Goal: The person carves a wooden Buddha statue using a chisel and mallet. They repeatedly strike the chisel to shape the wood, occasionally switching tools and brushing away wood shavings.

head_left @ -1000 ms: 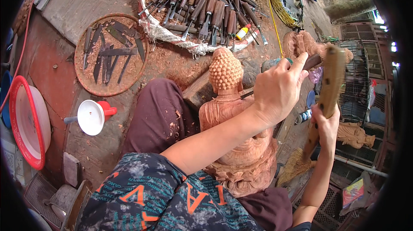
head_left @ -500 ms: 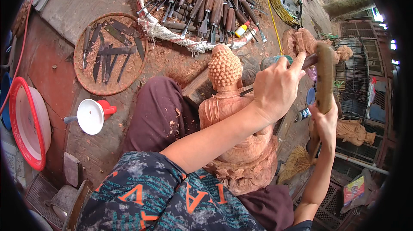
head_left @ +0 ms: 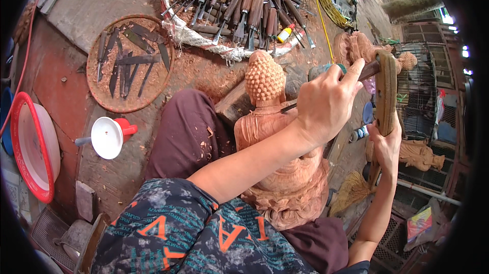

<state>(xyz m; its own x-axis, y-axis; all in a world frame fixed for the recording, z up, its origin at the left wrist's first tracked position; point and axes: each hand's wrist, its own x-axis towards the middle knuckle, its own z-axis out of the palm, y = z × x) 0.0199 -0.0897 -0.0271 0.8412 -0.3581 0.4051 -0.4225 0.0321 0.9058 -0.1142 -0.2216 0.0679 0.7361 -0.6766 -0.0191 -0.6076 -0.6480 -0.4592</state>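
Observation:
A carved wooden Buddha statue (head_left: pixel 261 126) stands between my legs, its back and knobbed head facing me. My left hand (head_left: pixel 326 98) is closed around a chisel (head_left: pixel 368 71), index finger stretched along the brown handle. The chisel's thin blade reaches the statue's shoulder near the neck; the hand hides its middle. At the right, my right hand (head_left: pixel 386 139) grips a wooden mallet (head_left: pixel 385 88). The mallet's long head is at the butt of the chisel handle and seems to touch it. Part of the mallet's handle shows below my right hand.
Many wooden-handled chisels (head_left: pixel 249 9) lie piled at the far side. Dark blades fill a round woven tray (head_left: pixel 94 90) at the left, near a white-and-red cup (head_left: pixel 107 139) and a red-rimmed basin (head_left: pixel 38 172). Another carved figure (head_left: pixel 356 49) lies behind the mallet; a straw brush (head_left: pixel 350 192) is at the right.
The mallet, blurred by motion before, now shows sharply with its head turned slightly. My left hand and the chisel have shifted a little to the left with the view.

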